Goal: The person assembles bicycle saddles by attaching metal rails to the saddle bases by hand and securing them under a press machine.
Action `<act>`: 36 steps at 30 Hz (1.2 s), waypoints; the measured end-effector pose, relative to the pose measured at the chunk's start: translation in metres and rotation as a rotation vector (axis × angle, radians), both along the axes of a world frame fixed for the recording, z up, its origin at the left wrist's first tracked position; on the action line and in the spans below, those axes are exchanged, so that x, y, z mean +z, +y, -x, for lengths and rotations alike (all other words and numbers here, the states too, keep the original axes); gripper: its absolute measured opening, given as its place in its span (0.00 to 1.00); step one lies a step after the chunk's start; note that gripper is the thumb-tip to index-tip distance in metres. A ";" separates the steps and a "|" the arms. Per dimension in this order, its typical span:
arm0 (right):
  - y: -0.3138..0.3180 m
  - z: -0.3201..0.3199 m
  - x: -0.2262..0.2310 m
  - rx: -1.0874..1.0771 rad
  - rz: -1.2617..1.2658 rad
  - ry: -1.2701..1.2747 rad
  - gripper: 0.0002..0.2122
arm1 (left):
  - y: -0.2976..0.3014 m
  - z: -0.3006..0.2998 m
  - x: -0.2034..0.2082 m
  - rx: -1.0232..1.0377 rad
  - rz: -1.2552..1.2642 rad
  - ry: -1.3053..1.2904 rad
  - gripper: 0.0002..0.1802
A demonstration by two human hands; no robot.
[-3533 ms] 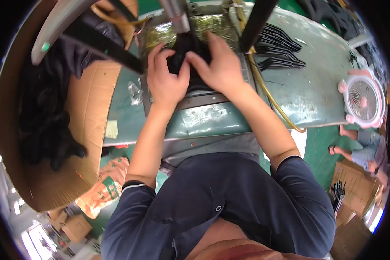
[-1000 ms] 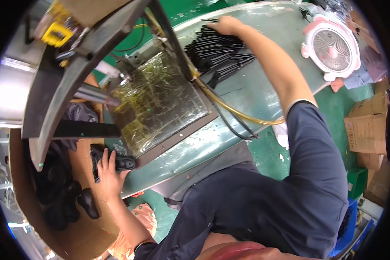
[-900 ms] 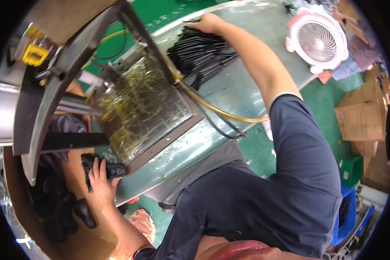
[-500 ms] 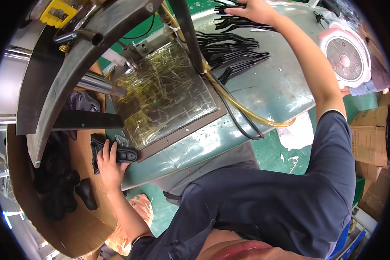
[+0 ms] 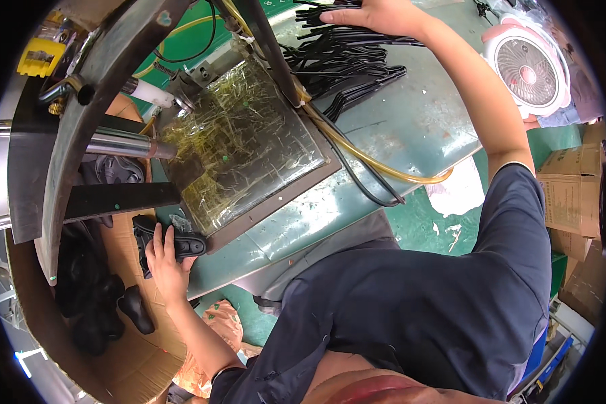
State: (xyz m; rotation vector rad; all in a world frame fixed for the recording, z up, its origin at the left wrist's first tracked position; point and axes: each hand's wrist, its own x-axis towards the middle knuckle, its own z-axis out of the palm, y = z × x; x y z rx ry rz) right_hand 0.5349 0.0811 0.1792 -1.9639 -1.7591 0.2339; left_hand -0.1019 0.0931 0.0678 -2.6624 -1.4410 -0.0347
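At the left edge of the bench, my left hand holds a black moulded part with a raised, ridged rim, the fingers over its top and the thumb at its near side. Another dark piece lies against it, partly under my fingers. My right hand reaches to the far side, over a pile of thin black bent rods. One digit stretches left across the rods; the top edge of the head view cuts off the other fingers, so their grip is hidden.
A press with a tape-covered dark plate stands between my hands, its curved arm at left. A yellow hose and black cable cross the bench. Below left is a cardboard box of black parts. A pink-white fan stands right.
The whole view has shifted a little, so the bench and press sit further left. My right hand has moved slightly further over the rods; my left hand stays on the moulded part.
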 end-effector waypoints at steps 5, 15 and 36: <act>-0.026 0.018 -0.030 0.002 0.019 0.170 0.27 | -0.003 0.003 0.001 0.026 0.004 0.008 0.51; 0.026 -0.022 -0.072 0.526 -0.238 -0.098 0.29 | -0.005 0.004 -0.005 0.000 -0.022 -0.023 0.48; 0.018 0.003 -0.076 0.120 0.197 -0.410 0.40 | 0.001 -0.034 -0.004 0.042 -0.306 -0.073 0.45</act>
